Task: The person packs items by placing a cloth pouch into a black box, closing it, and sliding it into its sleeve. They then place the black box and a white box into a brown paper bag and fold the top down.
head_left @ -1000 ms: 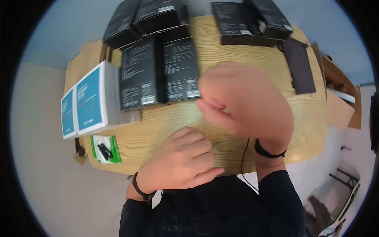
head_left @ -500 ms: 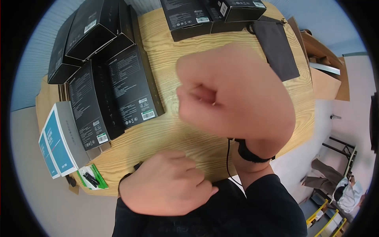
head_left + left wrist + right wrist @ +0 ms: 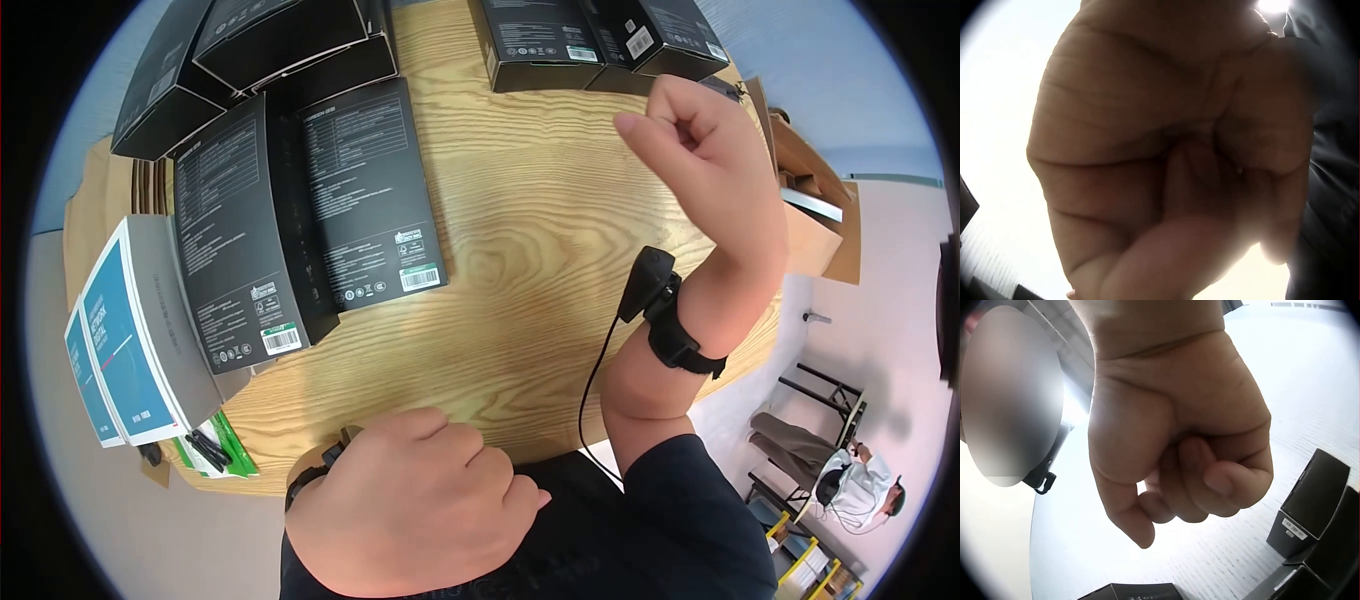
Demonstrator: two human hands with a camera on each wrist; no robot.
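Observation:
My left hand [image 3: 415, 500] is curled in front of my body at the table's near edge. In the left wrist view its fingers [image 3: 1191, 181] bend in against the palm, and nothing shows in them. My right hand [image 3: 705, 150] is raised over the right side of the table, near the black boxes [image 3: 540, 45] at the back. The right wrist view shows its fingers [image 3: 1191, 487] folded towards the palm, holding nothing. Several more black printed boxes [image 3: 370, 190] lie and stand on the left half of the table.
White-and-blue boxes [image 3: 130, 340] stand at the left edge, beside a green packet [image 3: 232, 447] with a black item on it. A cable [image 3: 585, 400] runs from the right wrist camera [image 3: 650, 285]. Cardboard [image 3: 815, 235] stands off to the right. Another person [image 3: 850, 480] is beyond the table.
My right hand has swung from the middle of the table out to the right and farther back, staying curled. My left hand has come slightly nearer my body. The head view has shifted.

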